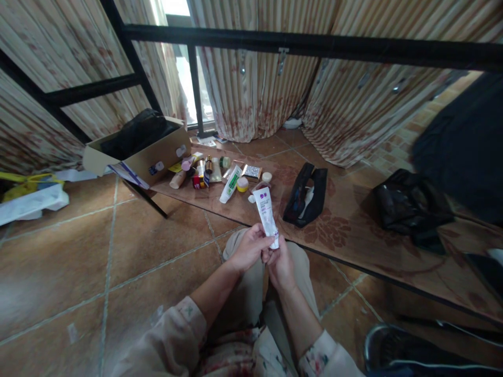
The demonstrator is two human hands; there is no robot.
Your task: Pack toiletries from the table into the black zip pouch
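Observation:
Both hands hold one white toothpaste tube (265, 212) with purple lettering, tilted with its broad end up and away from me. My left hand (251, 247) is closed on its lower part, the thumb lying across it. My right hand (280, 262) grips the same lower end from the right. Just past the tube, a second white tube (231, 184) with a green label lies on the low table (338, 222). Beside that stand a small yellow-and-white jar (242, 184) and a flat silvery case (252, 172). Right of these sits an open black pouch (306, 196) with items inside.
A cardboard box (165, 157) holding something black stands at the table's left end. Near it lie several bottles and a red container (198, 181). A dark shiny bag (408, 201) rests on the right. Curtains (251, 99) hang behind a black metal rail (298, 46).

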